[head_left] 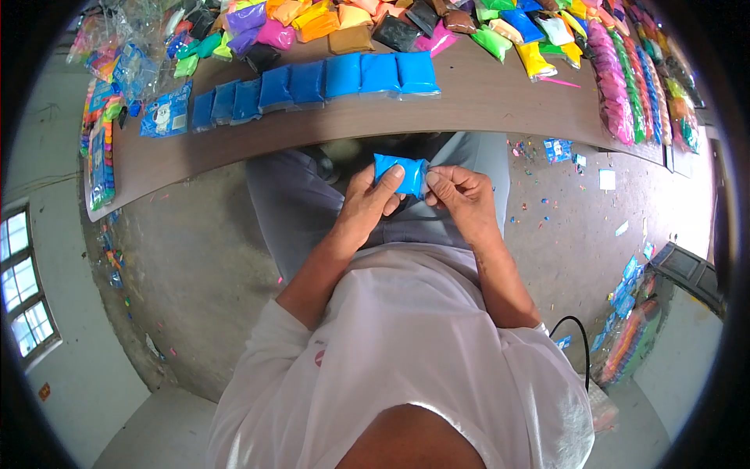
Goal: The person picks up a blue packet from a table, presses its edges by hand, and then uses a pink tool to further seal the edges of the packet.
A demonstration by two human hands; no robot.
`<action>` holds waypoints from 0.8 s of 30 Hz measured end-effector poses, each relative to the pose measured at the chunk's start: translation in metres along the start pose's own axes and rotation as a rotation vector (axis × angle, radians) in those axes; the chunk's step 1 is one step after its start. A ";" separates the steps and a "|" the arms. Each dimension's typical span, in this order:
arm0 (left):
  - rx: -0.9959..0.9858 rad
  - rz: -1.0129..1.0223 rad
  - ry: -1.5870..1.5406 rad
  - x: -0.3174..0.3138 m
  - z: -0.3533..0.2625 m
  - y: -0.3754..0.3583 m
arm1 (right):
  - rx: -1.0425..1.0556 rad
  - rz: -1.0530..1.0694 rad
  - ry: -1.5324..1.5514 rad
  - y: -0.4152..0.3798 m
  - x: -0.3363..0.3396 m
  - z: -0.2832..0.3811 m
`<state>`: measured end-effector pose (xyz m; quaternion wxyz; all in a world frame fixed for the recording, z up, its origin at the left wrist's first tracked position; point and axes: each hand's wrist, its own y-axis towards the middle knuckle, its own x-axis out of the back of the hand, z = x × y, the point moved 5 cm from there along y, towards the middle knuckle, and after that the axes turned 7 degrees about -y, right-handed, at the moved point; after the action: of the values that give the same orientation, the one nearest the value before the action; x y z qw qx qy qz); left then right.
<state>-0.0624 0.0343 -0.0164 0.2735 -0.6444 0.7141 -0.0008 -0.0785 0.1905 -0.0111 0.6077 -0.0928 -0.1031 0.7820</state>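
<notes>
Blue packets (308,84) lie in a slanting row along the left and middle of the brown table (500,105). Right of where that row begins, the left hand (361,205) has its thumb pressed on top of a plump blue pouch (397,177), with fingers curled underneath. The pouch is up over the lap, just off the table's near edge. It looks light and soft, likely to dent under a hard squeeze, and its shiny film might slip a little; I'd hold it by the full body, or by the flat end for a finer pinch. That clear end is nipped between thumb and fingertips of the right hand (467,205). Farther right, bagged pink pieces (611,90) sit at the table's end.
</notes>
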 end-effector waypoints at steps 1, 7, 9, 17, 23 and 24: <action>-0.002 0.003 -0.004 0.000 0.000 0.000 | 0.000 0.000 0.000 0.000 0.000 0.000; -0.005 -0.002 0.010 0.000 0.000 0.000 | 0.021 0.000 0.016 0.000 0.000 0.001; -0.006 -0.003 0.008 0.000 0.000 0.000 | 0.022 0.016 0.031 0.001 0.000 -0.001; -0.014 -0.006 -0.008 0.000 -0.001 0.000 | 0.014 0.016 0.050 0.002 0.000 -0.004; -0.013 0.008 0.012 0.000 0.000 0.000 | 0.004 -0.007 -0.002 0.001 -0.001 0.000; -0.014 0.005 0.019 -0.001 -0.001 -0.001 | 0.025 -0.027 -0.041 0.001 -0.001 0.001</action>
<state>-0.0621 0.0346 -0.0150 0.2624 -0.6445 0.7182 -0.0014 -0.0790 0.1891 -0.0104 0.6169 -0.0677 -0.1072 0.7767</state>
